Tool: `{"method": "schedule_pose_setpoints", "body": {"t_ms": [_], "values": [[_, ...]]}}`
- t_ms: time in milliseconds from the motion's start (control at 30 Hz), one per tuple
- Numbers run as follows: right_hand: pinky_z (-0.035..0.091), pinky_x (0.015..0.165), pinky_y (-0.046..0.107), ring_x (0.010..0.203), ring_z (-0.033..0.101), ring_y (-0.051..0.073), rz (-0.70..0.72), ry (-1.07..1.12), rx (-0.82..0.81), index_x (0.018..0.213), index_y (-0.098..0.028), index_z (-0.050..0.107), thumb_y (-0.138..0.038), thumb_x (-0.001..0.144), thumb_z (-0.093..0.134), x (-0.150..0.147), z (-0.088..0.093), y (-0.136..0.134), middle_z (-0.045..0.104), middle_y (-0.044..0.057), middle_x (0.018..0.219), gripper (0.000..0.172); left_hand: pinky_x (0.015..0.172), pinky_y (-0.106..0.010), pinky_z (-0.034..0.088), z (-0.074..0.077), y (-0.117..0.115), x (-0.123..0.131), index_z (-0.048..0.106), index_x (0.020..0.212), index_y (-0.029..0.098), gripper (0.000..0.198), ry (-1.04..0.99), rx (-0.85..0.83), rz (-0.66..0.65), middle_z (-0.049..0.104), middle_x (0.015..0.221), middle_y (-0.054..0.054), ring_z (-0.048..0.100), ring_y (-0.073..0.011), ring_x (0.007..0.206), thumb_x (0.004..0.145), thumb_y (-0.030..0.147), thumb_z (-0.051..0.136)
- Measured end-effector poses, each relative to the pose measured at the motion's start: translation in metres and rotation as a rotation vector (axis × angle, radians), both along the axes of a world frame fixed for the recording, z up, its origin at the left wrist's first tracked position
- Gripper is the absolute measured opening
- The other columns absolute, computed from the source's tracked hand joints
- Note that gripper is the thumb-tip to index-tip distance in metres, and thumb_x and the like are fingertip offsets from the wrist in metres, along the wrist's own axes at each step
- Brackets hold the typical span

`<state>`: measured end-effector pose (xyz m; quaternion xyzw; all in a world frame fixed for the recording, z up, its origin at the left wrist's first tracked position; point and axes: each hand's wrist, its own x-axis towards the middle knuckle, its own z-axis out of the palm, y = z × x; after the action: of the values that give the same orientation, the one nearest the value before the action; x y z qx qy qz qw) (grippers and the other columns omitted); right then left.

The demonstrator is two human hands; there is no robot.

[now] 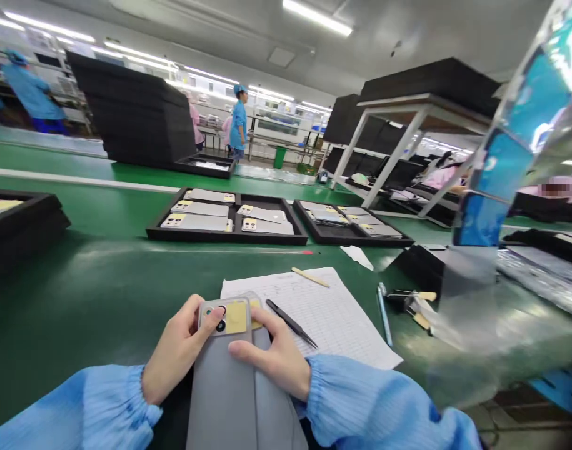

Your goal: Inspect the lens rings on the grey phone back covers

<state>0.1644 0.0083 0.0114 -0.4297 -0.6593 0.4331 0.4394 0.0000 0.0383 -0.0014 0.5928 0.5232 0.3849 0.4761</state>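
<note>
Both my hands hold a grey phone back cover (229,387) close to me above the green table. My left hand (177,350) grips its left edge, the thumb resting on the camera block by a yellow sticker (235,317). My right hand (279,356) clasps the right edge, fingers curled and thumb lying across the cover. A second grey cover seems to lie beneath it. Black tweezers (291,323) lie on a printed paper sheet (323,312) just right of my right hand.
Two black trays (227,234) (326,234) of grey covers sit farther back. A wooden stick (310,277), a blue pen (384,312) and small tools lie to the right. Black tray stacks (135,112) stand behind. People in blue coats (239,122) work in the distance.
</note>
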Motion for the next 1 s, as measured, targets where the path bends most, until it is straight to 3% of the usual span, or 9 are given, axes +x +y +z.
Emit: {"method": "schedule_pose_setpoints", "body": {"t_ms": [267,367,467,533,600,667,800,867,1000], "values": [[0.047,0.086,0.031,0.094,0.061,0.018,-0.048,-0.048,0.126,0.109,-0.024,0.058,-0.021,0.073,0.062,0.0,-0.007,0.009,0.066,-0.002,0.1,0.036,0.063,-0.028,0.047,0.009,0.003,-0.002,0.031,0.105,0.023,0.049,0.053,0.097,-0.033,0.051,0.086,-0.001,0.06,-0.0178,0.072,0.071,0.05,0.054],[0.039,0.096,0.033,0.109,0.053,0.019,-0.106,-0.053,0.206,0.12,-0.022,0.049,-0.017,0.073,0.06,0.0,0.003,0.014,0.058,0.001,0.117,0.049,0.078,-0.036,0.046,0.029,-0.002,0.0,0.028,0.12,0.022,0.063,0.059,0.068,-0.092,0.049,0.108,-0.01,0.06,-0.0221,0.086,0.07,0.049,0.055],[0.036,0.097,0.037,0.113,0.049,0.021,-0.139,-0.075,0.318,0.136,-0.023,0.024,-0.013,0.073,0.056,-0.003,0.025,0.015,0.053,0.005,0.123,0.071,0.094,-0.042,0.035,0.06,-0.009,0.008,0.014,0.133,0.026,0.067,-0.048,-0.03,-0.191,0.045,0.125,-0.013,0.048,-0.0251,0.112,0.078,0.05,0.044],[0.04,0.093,0.04,0.112,0.05,0.023,-0.162,-0.161,0.45,0.14,-0.022,0.006,-0.012,0.075,0.051,-0.008,0.039,0.014,0.049,0.008,0.126,0.079,0.102,-0.038,0.026,0.079,-0.012,0.016,0.01,0.135,0.028,0.072,-0.092,0.08,-0.258,0.035,0.135,-0.01,0.036,-0.0225,0.123,0.077,0.045,0.049],[0.043,0.089,0.041,0.115,0.047,0.026,-0.194,-0.278,0.598,0.139,-0.022,-0.005,-0.01,0.074,0.047,-0.015,0.047,0.012,0.037,0.012,0.135,0.084,0.102,-0.036,0.027,0.09,-0.013,0.023,0.007,0.134,0.03,0.08,-0.144,0.228,-0.248,0.033,0.137,-0.008,0.039,-0.0219,0.121,0.073,0.04,0.058],[0.045,0.088,0.039,0.117,0.044,0.027,-0.213,-0.346,0.694,0.138,-0.021,-0.01,-0.008,0.07,0.047,-0.022,0.047,0.012,0.028,0.014,0.139,0.09,0.098,-0.035,0.034,0.093,-0.011,0.029,0.01,0.131,0.03,0.079,-0.205,0.326,-0.221,0.04,0.129,-0.008,0.047,-0.0211,0.112,0.071,0.035,0.061],[0.039,0.096,0.039,0.122,0.037,0.027,-0.162,-0.34,0.759,0.138,-0.016,-0.01,-0.013,0.065,0.057,-0.022,0.026,0.014,0.029,0.017,0.138,0.099,0.084,-0.03,0.044,0.083,0.001,0.025,0.028,0.115,0.026,0.058,-0.229,0.377,-0.178,0.053,0.097,-0.001,0.057,-0.0162,0.088,0.069,0.031,0.064],[0.04,0.094,0.04,0.12,0.04,0.027,-0.106,-0.315,0.687,0.138,-0.016,-0.008,-0.017,0.064,0.063,-0.017,0.013,0.019,0.033,0.016,0.136,0.102,0.081,-0.03,0.046,0.077,0.01,0.019,0.031,0.109,0.026,0.051,-0.235,0.306,-0.221,0.053,0.091,0.001,0.058,-0.0155,0.083,0.07,0.031,0.063],[0.037,0.095,0.043,0.114,0.043,0.027,-0.013,-0.181,0.364,0.138,-0.016,-0.001,-0.032,0.059,0.073,-0.008,-0.004,0.032,0.035,0.015,0.133,0.109,0.084,-0.034,0.045,0.067,0.03,0.011,0.032,0.11,0.03,0.057,-0.282,0.257,-0.233,0.05,0.105,-0.002,0.057,-0.0192,0.095,0.065,0.032,0.067]]}}
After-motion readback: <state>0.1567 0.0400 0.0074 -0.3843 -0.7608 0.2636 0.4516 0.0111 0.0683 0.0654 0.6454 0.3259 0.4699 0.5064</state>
